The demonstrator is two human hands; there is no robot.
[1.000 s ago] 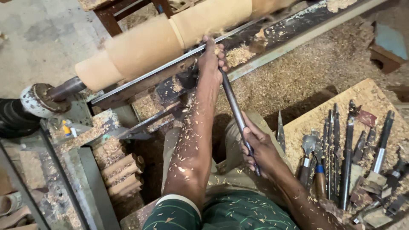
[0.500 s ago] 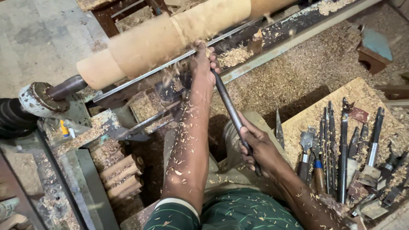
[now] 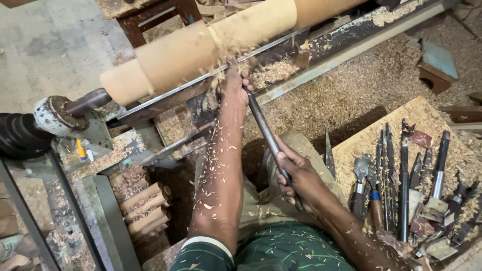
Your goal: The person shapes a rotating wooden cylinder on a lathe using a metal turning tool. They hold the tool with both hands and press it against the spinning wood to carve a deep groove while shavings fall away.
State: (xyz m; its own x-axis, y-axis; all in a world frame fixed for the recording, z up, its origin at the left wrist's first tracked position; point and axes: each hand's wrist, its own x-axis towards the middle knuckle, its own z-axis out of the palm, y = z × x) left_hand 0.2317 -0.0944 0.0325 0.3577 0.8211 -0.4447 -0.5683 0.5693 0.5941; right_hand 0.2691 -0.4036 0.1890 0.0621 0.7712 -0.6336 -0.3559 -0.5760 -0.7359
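Since the earlier frame, both hands have shifted slightly along the tool rest, keeping the long steel chisel (image 3: 268,138) against the wooden cylinder (image 3: 221,45) mounted on the lathe (image 3: 346,47). Left hand (image 3: 235,90) presses the chisel tip at the rest, fingers closed over the shaft; right hand (image 3: 298,175) has a full closed grip on the rear of the chisel. Shavings (image 3: 221,65) fly from the contact point. A step separates the narrower left section from the thicker middle, so, judging by this, shaping is partly done and further stock remains. Spare chisels (image 3: 401,180) lie on the board at right.
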